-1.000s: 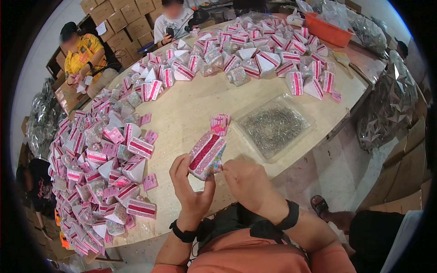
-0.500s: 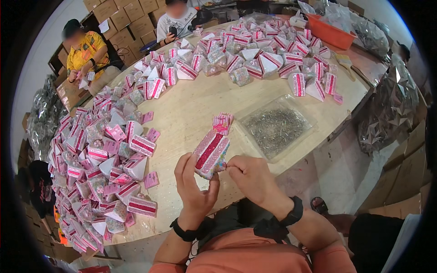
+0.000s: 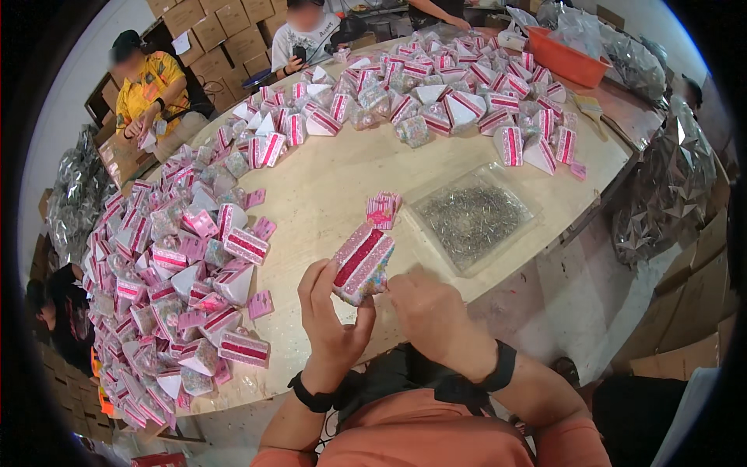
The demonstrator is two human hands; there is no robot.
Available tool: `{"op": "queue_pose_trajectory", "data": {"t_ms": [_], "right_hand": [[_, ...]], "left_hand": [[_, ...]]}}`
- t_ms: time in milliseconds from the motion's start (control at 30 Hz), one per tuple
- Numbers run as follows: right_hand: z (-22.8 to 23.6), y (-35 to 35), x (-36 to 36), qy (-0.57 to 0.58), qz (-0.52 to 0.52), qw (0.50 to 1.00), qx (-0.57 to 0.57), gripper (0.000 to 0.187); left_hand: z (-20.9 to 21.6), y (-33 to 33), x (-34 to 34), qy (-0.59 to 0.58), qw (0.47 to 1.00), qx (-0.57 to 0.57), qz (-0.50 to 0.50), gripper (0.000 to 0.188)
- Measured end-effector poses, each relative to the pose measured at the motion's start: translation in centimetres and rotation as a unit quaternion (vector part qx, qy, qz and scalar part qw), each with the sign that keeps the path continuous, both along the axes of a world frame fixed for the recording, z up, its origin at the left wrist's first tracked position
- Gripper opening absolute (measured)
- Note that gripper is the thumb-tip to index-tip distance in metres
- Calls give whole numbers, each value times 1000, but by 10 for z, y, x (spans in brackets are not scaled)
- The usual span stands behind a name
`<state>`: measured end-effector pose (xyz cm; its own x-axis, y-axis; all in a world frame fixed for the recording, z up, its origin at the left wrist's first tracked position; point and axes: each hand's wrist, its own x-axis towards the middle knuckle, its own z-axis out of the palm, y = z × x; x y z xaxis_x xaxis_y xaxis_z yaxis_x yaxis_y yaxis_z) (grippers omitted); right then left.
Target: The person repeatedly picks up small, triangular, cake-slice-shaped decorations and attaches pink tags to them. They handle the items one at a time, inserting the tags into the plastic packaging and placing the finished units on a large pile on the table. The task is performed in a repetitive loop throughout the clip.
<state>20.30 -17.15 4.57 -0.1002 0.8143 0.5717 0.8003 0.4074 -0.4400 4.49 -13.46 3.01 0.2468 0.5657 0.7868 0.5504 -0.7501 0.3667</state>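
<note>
My left hand [image 3: 333, 319] is closed round a toy cake slice [image 3: 362, 265], its fingers on the left side and thumb underneath. Glittery pink bands and a deep red stripe face up on the slice, and bright multicoloured bits cover its right edge. Close by that edge is my right hand [image 3: 436, 311], slightly smeared by motion, with fingers curled together; whatever they pinch is hidden. Just beyond the slice lie small pink cards [image 3: 382, 210]. A shallow clear tray [image 3: 424, 222] of many thin metal pins sits to the right.
Similar cake slices are heaped on the left [image 3: 167, 311] and along the far side [image 3: 436, 86] of the wooden table [image 3: 319, 194]. An orange basin [image 3: 572, 62] and a brush [image 3: 589, 105] stand at the far right. Two people [image 3: 152, 89] sit across; cartons [image 3: 214, 35] are stacked behind.
My right hand has shifted slightly and is more blurred, still beside the slice. The left hand keeps its hold. An arm has appeared at the table's far edge.
</note>
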Motion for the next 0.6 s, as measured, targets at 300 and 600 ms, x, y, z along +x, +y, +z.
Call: {"op": "queue_pose_trajectory", "data": {"t_ms": [300,600], "right_hand": [[18,-3,9,247,48,945,-207,10],[21,-12,-1,224,36,961,-156,11]], "left_hand": [[-6,-10,-1,-133,974,-181,-38,65],[-7,-18,-2,-132,983,-127,-29,64]]}}
